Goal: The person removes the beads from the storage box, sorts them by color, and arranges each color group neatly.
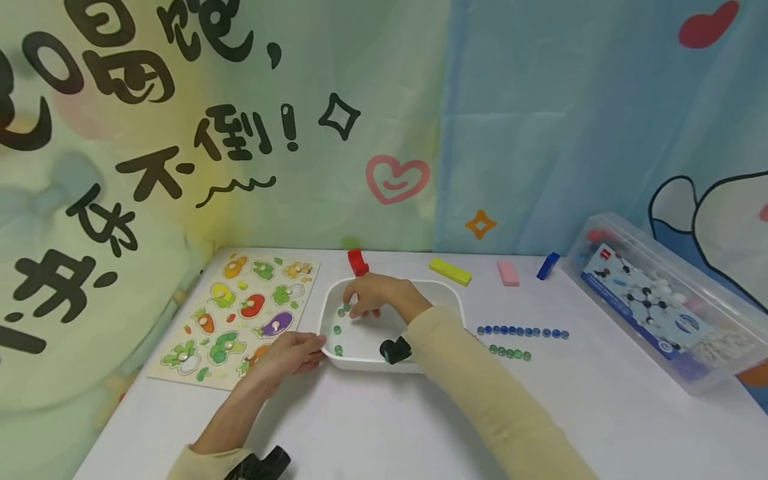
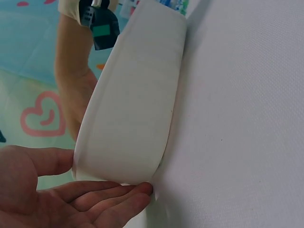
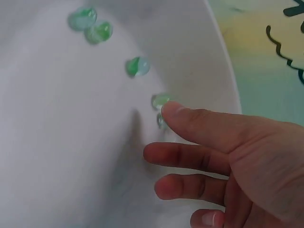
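From the head camera, the right hand point(image 1: 375, 295) is reaching into the white tray point(image 1: 451, 298), fingers relaxed and grasping nothing, tips hovering over the green marbles point(image 1: 338, 329) scattered along the tray's left side. The left hand point(image 1: 292, 354) is bracing the tray's near-left corner, thumb on the rim, fingers lying against the outside wall. Right of the tray a row of blue marbles point(image 1: 522, 331) and a shorter green row point(image 1: 510, 353) are lying on the table; a vegetable puzzle board point(image 1: 237, 313) is lying to the left, partly covered by the left hand.

Left wrist view: the tray wall point(image 2: 137, 104) is filling the frame, the left hand point(image 2: 61, 194) loosely open against it, the inside hidden.

Right wrist view: blurred green marbles point(image 3: 135, 66) are sitting near the curved wall; the right hand point(image 3: 223, 161) is open, the index fingertip point(image 3: 173, 111) half covering one marble, contact hard to judge
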Motion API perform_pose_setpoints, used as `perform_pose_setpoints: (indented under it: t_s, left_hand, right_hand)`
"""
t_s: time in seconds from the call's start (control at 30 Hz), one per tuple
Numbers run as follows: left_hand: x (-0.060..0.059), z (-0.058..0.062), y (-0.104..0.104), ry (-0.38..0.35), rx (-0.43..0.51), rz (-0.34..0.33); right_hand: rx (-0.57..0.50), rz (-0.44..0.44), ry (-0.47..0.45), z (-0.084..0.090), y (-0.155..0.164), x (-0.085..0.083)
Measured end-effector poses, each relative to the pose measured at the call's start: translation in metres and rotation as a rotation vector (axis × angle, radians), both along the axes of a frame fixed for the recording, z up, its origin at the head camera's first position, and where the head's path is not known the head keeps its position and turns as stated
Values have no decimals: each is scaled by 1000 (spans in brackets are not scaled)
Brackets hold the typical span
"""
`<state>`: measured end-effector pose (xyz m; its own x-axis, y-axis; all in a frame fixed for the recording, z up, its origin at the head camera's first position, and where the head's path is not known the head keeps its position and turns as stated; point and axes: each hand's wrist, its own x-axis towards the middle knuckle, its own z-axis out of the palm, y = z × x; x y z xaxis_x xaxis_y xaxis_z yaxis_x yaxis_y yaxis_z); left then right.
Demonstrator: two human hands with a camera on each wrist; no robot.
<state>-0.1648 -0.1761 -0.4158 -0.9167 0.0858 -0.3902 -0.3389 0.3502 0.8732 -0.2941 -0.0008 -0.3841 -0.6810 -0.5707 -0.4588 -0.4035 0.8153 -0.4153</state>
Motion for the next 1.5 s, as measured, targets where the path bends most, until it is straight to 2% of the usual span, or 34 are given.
perform_pose_setpoints:
  t_s: [0.2, 0.43, 0.67, 0.8, 0.97, 1.1, 1.27, 1.4, 1.5]
  left_hand:
    - [0, 3, 0, 2, -9, -7]
    - [1, 1, -1, 0, -1, 6]
    - [0, -1, 0, 10, 6, -11]
    - [0, 0, 0, 5, 10, -19]
    - [1, 1, -1, 4, 13, -17]
    - [1, 0, -1, 3, 1, 2]
    - [1, 0, 1, 3, -6, 21]
    - [1, -1, 0, -1, -14, 20]
    - [1, -1, -1, 7, -15, 18]
  right_hand:
    - [-27, -42, 10, -10, -1, -4]
    - [-36, -15, 40, -13, -7, -4]
    - [-53, 29, 2, -15, -6, -4]
    - [-60, 51, 15, -11, -3, -3]
    - [-77, 63, 42, 7, 11, -3]
    - [-110, 72, 66, 27, 36, -6]
    - [-175, 63, 95, 48, 95, -8]
    - [-214, 46, 107, 54, 149, 0]
    - [-233, -4, 126, 53, 191, 12]
